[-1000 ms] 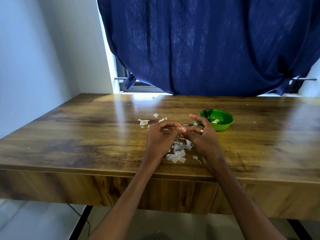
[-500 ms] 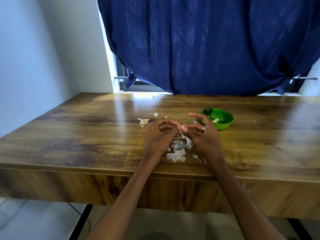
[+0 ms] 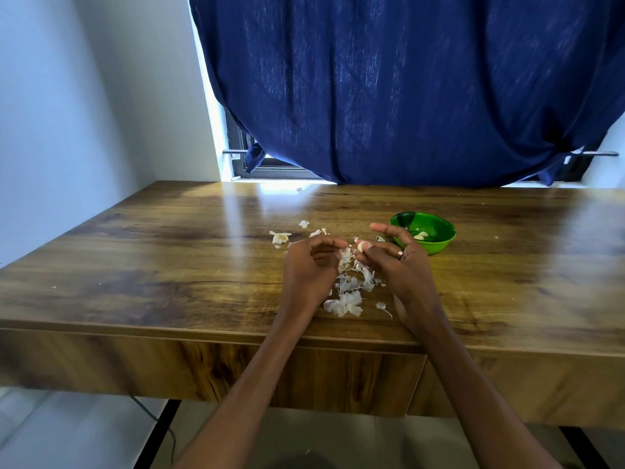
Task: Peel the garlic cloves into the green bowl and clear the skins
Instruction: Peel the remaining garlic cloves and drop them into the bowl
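My right hand [image 3: 402,269] pinches a pale garlic clove [image 3: 361,246] at its fingertips, index finger stretched out above it. My left hand [image 3: 309,269] is curled just left of the clove and seems to pinch a strip of skin [image 3: 345,257] hanging between the two hands. A heap of white garlic skins [image 3: 348,296] lies on the wooden table [image 3: 169,265] under and in front of my hands. The green bowl [image 3: 436,228] stands just right of my right hand and holds a peeled clove [image 3: 421,235].
More skin scraps [image 3: 280,237] lie left of and behind my hands. A dark blue curtain [image 3: 406,89] hangs behind the table's far edge, over a window. A white wall runs along the left side. The table's front edge is near my forearms.
My hands have drawn slightly apart. The clove now shows bare at my right fingertips, and a strip of skin hangs between the hands.
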The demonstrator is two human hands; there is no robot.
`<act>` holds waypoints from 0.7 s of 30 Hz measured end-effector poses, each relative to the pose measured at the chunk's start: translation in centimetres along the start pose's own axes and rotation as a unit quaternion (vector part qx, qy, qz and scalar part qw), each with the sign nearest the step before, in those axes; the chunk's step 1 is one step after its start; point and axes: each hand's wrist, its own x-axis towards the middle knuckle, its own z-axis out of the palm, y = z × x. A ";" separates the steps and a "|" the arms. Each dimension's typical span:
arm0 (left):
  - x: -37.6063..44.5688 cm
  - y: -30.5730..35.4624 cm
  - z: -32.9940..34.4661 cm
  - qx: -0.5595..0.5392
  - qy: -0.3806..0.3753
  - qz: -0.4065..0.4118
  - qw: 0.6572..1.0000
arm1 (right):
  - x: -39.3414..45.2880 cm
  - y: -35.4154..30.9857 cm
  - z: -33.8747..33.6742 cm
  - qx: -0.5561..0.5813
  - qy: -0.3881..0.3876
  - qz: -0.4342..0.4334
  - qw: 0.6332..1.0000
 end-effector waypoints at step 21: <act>0.0 0.4 0.3 0.056 0.023 0.150 0.987 | 0.0 -0.5 -0.2 0.069 -0.028 0.060 0.995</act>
